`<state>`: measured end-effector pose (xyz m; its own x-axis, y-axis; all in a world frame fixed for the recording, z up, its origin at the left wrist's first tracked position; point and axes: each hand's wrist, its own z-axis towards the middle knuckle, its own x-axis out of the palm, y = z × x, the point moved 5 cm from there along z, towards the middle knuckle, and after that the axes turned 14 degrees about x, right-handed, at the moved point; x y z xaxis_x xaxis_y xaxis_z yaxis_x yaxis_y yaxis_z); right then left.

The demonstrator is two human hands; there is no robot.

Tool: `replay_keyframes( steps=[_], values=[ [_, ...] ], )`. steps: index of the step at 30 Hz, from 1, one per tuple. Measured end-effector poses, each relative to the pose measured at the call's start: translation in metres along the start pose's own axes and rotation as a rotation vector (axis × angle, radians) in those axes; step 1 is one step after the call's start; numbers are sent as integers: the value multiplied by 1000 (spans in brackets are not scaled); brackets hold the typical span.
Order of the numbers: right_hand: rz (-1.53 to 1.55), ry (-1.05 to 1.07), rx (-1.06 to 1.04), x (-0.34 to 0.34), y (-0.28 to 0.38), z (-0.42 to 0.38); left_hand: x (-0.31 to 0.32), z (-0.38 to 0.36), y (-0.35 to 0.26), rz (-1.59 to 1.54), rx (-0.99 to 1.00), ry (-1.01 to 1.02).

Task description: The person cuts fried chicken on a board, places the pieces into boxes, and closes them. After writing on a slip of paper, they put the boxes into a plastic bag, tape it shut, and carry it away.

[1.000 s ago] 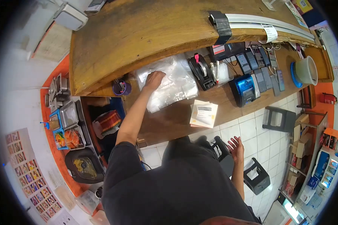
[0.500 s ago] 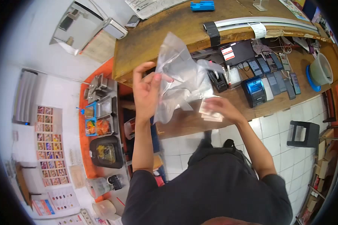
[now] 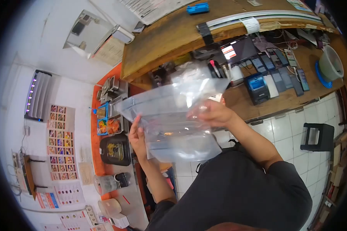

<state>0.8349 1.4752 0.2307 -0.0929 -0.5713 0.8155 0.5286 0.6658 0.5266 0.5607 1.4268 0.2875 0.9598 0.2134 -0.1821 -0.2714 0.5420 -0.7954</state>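
Observation:
A large clear plastic bag (image 3: 169, 123) is spread out in front of my body, held between my two hands. My left hand (image 3: 138, 138) pinches its left edge, with the index finger pointing up along the plastic. On the right side my right hand (image 3: 216, 113) is closed on the bag, its fingertips seen partly through the film. Behind that hand a small stack of white paper pieces (image 3: 216, 97) lies on the counter, mostly covered. More crumpled clear plastic (image 3: 191, 72) lies on the counter beyond the bag.
The wooden counter (image 3: 239, 98) carries a blue-topped printer (image 3: 258, 87), several phones (image 3: 285, 79) and a whitish bucket (image 3: 330, 65). Above runs a wooden shelf (image 3: 158, 48). At left, food trays (image 3: 113, 125) and a black container (image 3: 115, 149) line a side counter. A black stool (image 3: 316, 136) stands on the tiles.
The bag has come down toward my body and is now spread wide. My right hand has left the paper stack and taken hold of the bag; my left hand has moved lower.

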Motion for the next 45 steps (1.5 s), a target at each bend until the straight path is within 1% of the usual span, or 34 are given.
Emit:
replay_keyframes(
  steps=[1, 2, 4, 5, 6, 8, 10, 12, 13, 14, 17, 20, 21, 22, 23, 24, 25, 26, 27, 29, 30, 31, 32, 33, 34, 35, 36, 37, 38, 39, 40, 42, 44, 45],
  values=[
    [-80, -121, 76, -9, -5, -3, 1, -3, 1, 84, -1, 22],
    [-86, -135, 73, -12, -3, -5, 0, -6, 5, 69, -2, 26],
    [-207, -245, 82, -21, -1, -9, -4, -15, 19, 429, -160, 153],
    [-264, -333, 82, -27, 0, -12, 20, -10, -13, 959, 200, 277],
    [-260, -344, 79, -25, -3, -14, 37, -11, -20, 951, 198, 286],
    [-273, -542, 84, -25, -12, -20, 71, -20, -27, 629, 99, 259],
    [-347, -597, 177, -25, -29, -18, 124, -34, -34, 342, -206, 417],
    [-775, -647, -91, -11, -38, -15, 146, -44, -21, 195, -314, 353],
    [-738, -701, -138, -14, -45, -15, 152, -48, -11, 55, -407, 300],
    [-739, -707, -145, -12, -48, -14, 150, -49, -3, 53, -403, 307],
    [-789, -666, -190, -1, -51, -15, 138, -61, 7, -268, -549, 272],
    [-1078, -515, 256, 1, -56, -15, 120, -70, 11, -248, -550, 192],
    [-1133, -648, 13, -17, -53, -24, 101, -79, 22, -242, -547, 193],
    [-1007, -804, -40, -26, -30, -41, 58, -86, 38, 200, -439, 119],
    [-1143, -1004, -79, -35, 5, -57, 25, -87, 39, 634, -313, 36],
    [-1011, -1098, -173, -45, 27, -76, 15, -81, 30, 524, -213, -37],
    [-1144, -1169, -90, -40, 43, -82, 8, -81, 35, 629, -245, 49],
    [-1145, -1165, -85, -42, 37, -77, 3, -82, 39, 733, -282, 139],
    [-1177, -1161, -143, -43, 30, -69, 1, -84, 41, 733, -287, 135],
    [-1143, -1120, -209, -30, 30, -47, 24, -62, 19, 1310, -66, 236],
    [-1146, -1104, -187, -32, 28, -37, 44, -50, 1, 1141, 2, 219],
    [-1153, -956, -107, -35, 25, -19, 64, -39, -10, 979, 61, 191],
    [-1150, -802, -29, -38, 19, 0, 79, -39, -5, 893, 175, 267],
    [-1096, -747, 28, -33, 17, 12, 89, -37, 5, 876, 232, 341],
    [-1201, -674, 41, -41, 15, 23, 90, -39, 33, 853, 150, 338],
    [-1445, -784, -27, -40, 21, 25, 85, -37, 59, 724, -1, 332],
    [-1690, -896, -111, -31, 28, 29, 75, -38, 72, 734, -17, 317],
    [-1795, -951, -269, -14, 32, 35, 66, -34, 86, 631, -81, 265],
    [-1803, -942, -269, -7, 19, 45, 61, -27, 92, 523, -140, 215],
    [-1710, -859, -190, -1, -4, 58, 57, -28, 93, 331, -261, 122],
    [-1613, -781, -112, -4, -22, 68, 55, -23, 80, 328, -267, 119],
    [-1788, -536, 429, -82, -101, 95, 51, -17, 58, -393, -550, -141],
    [-1704, -378, 799, -133, -135, 114, 23, -17, 9, -801, -445, 44],
    [-1702, -392, 802, -133, -137, 118, 3, -33, 10, -699, -442, 106]
  ],
)
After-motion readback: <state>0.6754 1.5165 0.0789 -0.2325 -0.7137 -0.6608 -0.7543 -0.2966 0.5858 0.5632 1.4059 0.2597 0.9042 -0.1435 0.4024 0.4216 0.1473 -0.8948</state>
